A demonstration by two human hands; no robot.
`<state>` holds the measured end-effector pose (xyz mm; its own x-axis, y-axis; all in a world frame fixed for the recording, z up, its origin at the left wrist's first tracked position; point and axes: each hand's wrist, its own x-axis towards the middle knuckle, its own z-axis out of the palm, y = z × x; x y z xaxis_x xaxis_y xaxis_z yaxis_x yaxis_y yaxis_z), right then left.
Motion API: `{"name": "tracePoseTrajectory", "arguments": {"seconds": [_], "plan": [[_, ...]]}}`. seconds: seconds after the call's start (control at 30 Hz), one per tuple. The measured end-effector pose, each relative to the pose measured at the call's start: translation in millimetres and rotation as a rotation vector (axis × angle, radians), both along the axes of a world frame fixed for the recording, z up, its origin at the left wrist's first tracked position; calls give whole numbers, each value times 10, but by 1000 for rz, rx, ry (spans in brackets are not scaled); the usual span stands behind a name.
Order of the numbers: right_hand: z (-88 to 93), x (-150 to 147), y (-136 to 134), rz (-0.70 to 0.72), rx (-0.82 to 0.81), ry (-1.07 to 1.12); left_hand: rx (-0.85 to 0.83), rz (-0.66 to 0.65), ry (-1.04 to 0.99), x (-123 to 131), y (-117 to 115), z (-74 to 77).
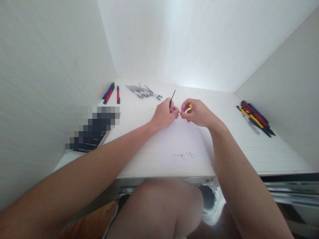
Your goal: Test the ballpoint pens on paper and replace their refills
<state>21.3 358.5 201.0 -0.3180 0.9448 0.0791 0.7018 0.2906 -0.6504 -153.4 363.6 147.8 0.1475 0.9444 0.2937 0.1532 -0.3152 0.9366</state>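
My left hand [164,114] is closed above the far end of a white sheet of paper [181,139]. A thin black rod, like a pen part [172,97], sticks up from between its fingers. Close beside it on the right is my right hand [198,113], its fingers curled round a yellow pen part [190,106], of which only a short end shows. The thumbs and fingertips of both hands almost meet. Anything small pinched at the fingertips is too small to make out.
Tiny dark and red bits [185,155] lie on the paper's near end. Several clear pen parts [143,91] lie at the back. Red and blue pens [109,94] are at the back left, mixed pens [255,118] at the right. A dark, partly blurred object [93,136] sits left. Walls enclose the desk.
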Motion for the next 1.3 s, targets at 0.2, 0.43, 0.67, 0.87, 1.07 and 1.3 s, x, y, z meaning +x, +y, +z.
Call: {"name": "tracePoseTrajectory", "arguments": {"seconds": [0.2, 0.43, 0.67, 0.87, 1.07, 1.3], "plan": [[13, 16, -12, -17, 12, -48, -3, -23, -14, -8, -9, 29], [-1, 33, 14, 1, 100, -76, -17, -11, 63, -13, -58, 99], [-9, 73, 41, 22, 94, -40, -5, 1, 70, -30, -41, 94], [-22, 121, 74, 76, 108, 53, -16, -12, -16, -38, -5, 49], [-93, 163, 140, 43, 52, 220, -10, -22, -88, -38, 2, 43], [-73, 125, 102, -12, -33, 382, -11, -25, -151, -12, -40, 53]]}}
